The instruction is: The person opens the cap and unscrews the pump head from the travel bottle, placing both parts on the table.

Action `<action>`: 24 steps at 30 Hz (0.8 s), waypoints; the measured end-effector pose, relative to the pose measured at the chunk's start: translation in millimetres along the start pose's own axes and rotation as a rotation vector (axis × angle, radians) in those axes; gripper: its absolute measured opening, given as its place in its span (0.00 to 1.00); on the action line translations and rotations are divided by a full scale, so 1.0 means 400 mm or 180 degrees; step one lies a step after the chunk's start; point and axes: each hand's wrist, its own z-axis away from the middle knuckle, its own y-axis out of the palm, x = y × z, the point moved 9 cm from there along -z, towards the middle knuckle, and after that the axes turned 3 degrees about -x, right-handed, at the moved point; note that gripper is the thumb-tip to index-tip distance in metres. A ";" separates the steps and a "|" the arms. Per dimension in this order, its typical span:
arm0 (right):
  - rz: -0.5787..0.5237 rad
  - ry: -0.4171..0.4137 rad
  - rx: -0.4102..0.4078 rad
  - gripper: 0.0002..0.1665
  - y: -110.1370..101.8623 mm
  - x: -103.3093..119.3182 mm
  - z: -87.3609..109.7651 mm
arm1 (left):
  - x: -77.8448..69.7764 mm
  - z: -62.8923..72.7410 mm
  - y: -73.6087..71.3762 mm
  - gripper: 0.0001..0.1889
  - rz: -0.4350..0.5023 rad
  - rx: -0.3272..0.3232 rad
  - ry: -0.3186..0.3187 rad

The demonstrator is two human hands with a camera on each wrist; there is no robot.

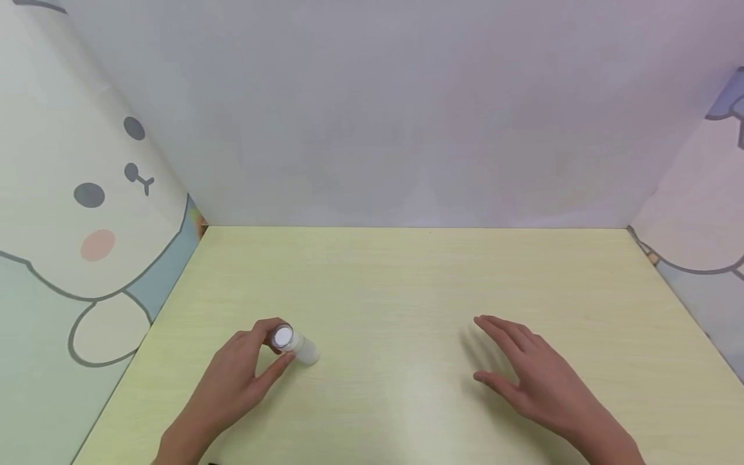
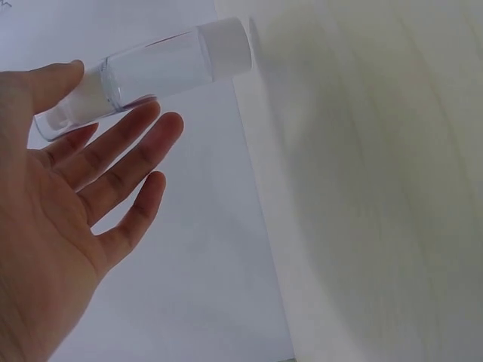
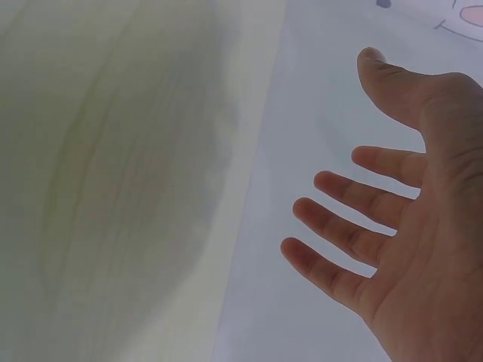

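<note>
A small clear bottle (image 1: pixel 307 351) with a white bottom stands at the left of the table, its capped top toward the head camera. Around that top, my left hand (image 1: pixel 235 371) pinches with thumb and index finger. From the left wrist view, the bottle (image 2: pixel 158 69) has a see-through cap over a white neck, and the other fingers of the left hand (image 2: pixel 83 181) spread loosely beside it. Whether its bottom touches the table cannot be told. My right hand (image 1: pixel 537 374) hovers over the right side of the table, holding nothing; its fingers (image 3: pixel 347 237) are spread and slightly bent.
The pale yellow wood-grain table (image 1: pixel 395 278) meets a plain whitish back wall (image 1: pixel 407 116). Side panels with cartoon animal prints stand at the left (image 1: pixel 116 258) and right (image 1: pixel 692 226). A small dark object (image 1: pixel 214 463) shows at the bottom edge by the left wrist.
</note>
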 end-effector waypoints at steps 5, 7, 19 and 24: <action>-0.0023 -0.0047 0.0011 0.53 0.003 0.018 -0.006 | -0.013 -0.007 0.003 0.27 0.0097 0.0000 0.0008; -0.0037 -0.0074 0.0015 0.53 0.004 0.024 -0.009 | -0.020 -0.011 0.003 0.27 0.0131 -0.0015 0.0029; -0.0108 -0.0227 0.0028 0.52 0.010 0.071 -0.037 | -0.075 -0.025 0.032 0.26 0.0277 0.0163 0.0214; -0.0135 -0.0254 0.0078 0.51 0.016 0.086 -0.045 | -0.100 -0.031 0.030 0.26 0.0257 0.0114 0.0368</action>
